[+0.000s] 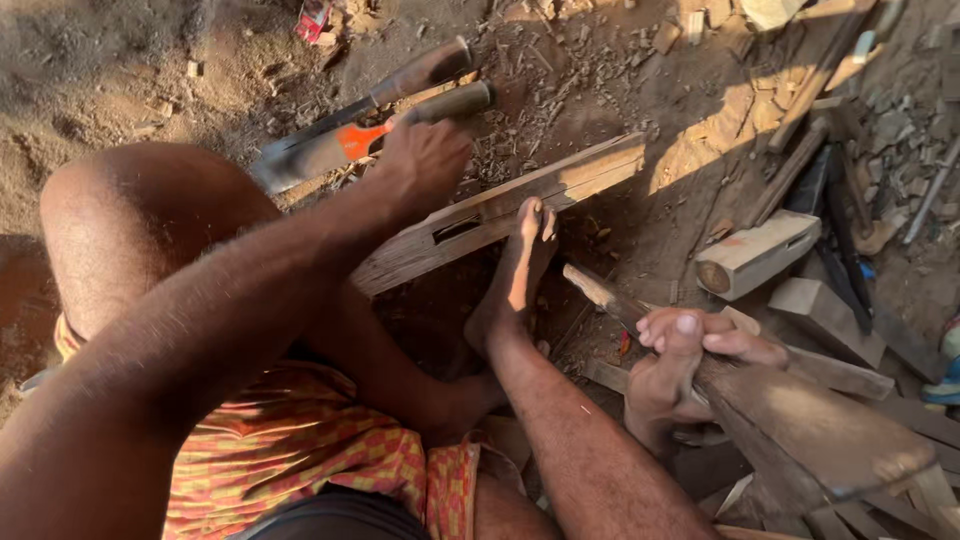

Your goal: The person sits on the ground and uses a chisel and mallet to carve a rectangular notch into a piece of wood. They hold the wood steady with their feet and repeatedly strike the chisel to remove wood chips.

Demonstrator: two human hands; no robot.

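Two chisels lie on the dirt at upper centre; the left hand [425,160] closes on the wooden handle of the nearer chisel [375,125], orange-marked near its blade; judging by this, a firm grip low on the handle suits best; the foot [520,270] pins the mortised wooden beam [480,215] at centre; the right hand [675,370], lower right, is clamped on a wooden mallet [800,430]; its head is cut off by the frame edge, and the mortise depth is hard to read.
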